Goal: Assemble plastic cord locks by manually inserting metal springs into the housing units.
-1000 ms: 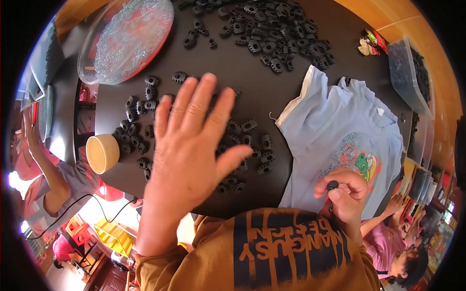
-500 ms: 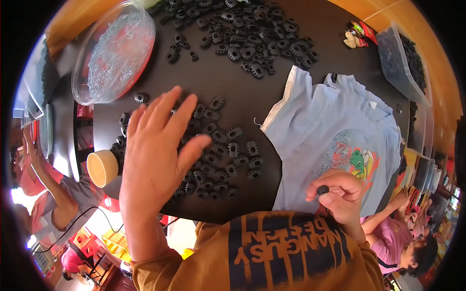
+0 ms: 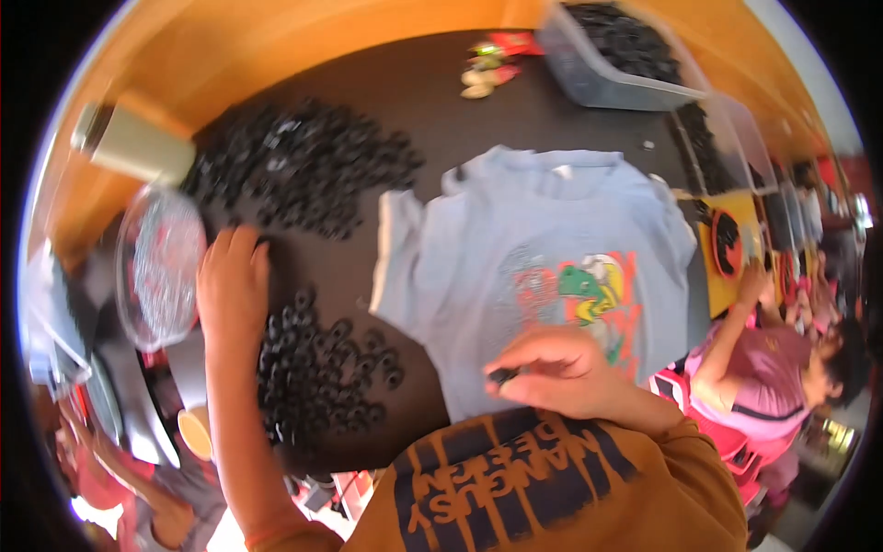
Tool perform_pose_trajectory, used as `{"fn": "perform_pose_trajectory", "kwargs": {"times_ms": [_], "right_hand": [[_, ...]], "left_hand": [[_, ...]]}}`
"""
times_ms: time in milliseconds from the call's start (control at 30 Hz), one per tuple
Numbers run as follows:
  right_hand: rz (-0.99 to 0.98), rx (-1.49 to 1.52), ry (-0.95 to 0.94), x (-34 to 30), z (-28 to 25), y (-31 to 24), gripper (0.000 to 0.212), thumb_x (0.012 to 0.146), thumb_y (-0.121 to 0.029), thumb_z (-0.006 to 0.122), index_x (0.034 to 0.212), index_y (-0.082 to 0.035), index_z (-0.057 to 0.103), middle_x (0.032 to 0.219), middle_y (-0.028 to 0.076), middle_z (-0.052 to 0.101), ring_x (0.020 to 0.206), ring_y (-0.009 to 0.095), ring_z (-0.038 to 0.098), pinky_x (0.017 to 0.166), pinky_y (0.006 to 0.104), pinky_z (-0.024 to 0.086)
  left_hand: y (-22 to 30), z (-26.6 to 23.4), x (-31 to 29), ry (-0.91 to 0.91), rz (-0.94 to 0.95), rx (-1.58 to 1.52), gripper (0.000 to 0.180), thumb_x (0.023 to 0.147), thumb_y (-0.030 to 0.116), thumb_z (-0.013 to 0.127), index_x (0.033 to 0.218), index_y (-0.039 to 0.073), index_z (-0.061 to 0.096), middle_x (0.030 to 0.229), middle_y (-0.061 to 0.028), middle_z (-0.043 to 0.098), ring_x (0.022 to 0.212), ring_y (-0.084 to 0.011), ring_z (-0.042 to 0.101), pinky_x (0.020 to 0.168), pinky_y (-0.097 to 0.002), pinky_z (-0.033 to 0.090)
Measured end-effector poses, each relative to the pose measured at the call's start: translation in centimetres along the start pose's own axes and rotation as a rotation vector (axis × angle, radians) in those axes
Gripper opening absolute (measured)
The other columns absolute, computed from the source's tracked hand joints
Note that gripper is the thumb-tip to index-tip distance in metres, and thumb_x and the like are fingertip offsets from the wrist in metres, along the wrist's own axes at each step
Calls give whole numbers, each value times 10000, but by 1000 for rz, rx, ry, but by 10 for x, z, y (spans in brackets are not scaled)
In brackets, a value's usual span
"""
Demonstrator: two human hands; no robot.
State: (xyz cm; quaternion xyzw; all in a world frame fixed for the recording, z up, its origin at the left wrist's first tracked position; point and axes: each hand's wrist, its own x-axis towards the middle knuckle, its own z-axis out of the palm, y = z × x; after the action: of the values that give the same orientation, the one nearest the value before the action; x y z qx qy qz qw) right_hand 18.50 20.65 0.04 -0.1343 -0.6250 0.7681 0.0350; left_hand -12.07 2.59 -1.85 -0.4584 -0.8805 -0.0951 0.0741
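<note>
My right hand [image 3: 561,373] is closed in front of the light blue T-shirt [image 3: 469,248], thumb and fingers pinching a small black plastic piece [image 3: 502,375]; its kind is hard to make out. On the left, my left hand [image 3: 235,285] reaches over the dark table beside the clear tray of thin metallic springs [image 3: 164,267]. Slightly blurred, its thumb and fingertips close on a dark piece [image 3: 264,241] that looks like a black claw clip half. A pile of black claw clip halves [image 3: 322,368] lies right of my left forearm, and a larger pile [image 3: 303,166] lies farther back.
Clear bins of black pieces [image 3: 635,46] stand at the back right, near small snack packets [image 3: 487,69]. A pale canister [image 3: 138,143] is at the back left, and a yellow cup [image 3: 195,432] sits near my left forearm. A co-worker in pink [image 3: 750,377] sits at right.
The view has shifted, bringing more of the right side in. My left hand has gone from spread above the near pile to beside the spring tray, fingers drawn together. My right hand still pinches a piece.
</note>
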Motion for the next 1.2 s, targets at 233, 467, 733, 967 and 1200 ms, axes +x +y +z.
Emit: {"fn": "perform_pose_trajectory", "kwargs": {"times_ms": [233,467,733,967,1200], "right_hand": [[-302,-380,223,-6,-51,-63,241,800,-13,698,1031,29,640,901,102,675,795,143,637,709,249,501],[-595,-896,891,79,-189,-104,278,801,-214,707,970,4,675,811,86,688,729,139,642,681,282,499],[-402,-1216,771,118,-164,-128,315,845,-105,629,1103,73,596,936,134,666,802,164,617,735,294,507],[-413,-1037,298,72,-89,-65,237,787,-115,712,987,-3,650,982,99,658,827,179,628,710,299,488],[-653,-1039,-188,93,2,-31,178,770,-114,686,929,-47,646,954,91,652,877,270,626,751,360,503]], "left_hand": [[6,-12,-12,-15,-23,-12,120,817,33,544,935,11,536,917,-182,558,865,-395,535,735,-472,422],[24,-19,-26,-4,-69,-178,189,786,-42,535,968,-10,572,933,-179,555,850,-368,554,737,-424,459],[64,-51,-62,101,-60,-291,177,788,-64,540,943,-4,601,914,-142,572,843,-304,574,751,-344,458],[112,-54,-107,77,-334,-821,234,701,-95,646,914,0,643,869,-113,614,757,-199,586,649,-266,458],[136,-50,-131,-190,-143,-1068,218,736,-40,681,942,29,670,874,-111,624,732,-228,624,624,-291,505]]}}
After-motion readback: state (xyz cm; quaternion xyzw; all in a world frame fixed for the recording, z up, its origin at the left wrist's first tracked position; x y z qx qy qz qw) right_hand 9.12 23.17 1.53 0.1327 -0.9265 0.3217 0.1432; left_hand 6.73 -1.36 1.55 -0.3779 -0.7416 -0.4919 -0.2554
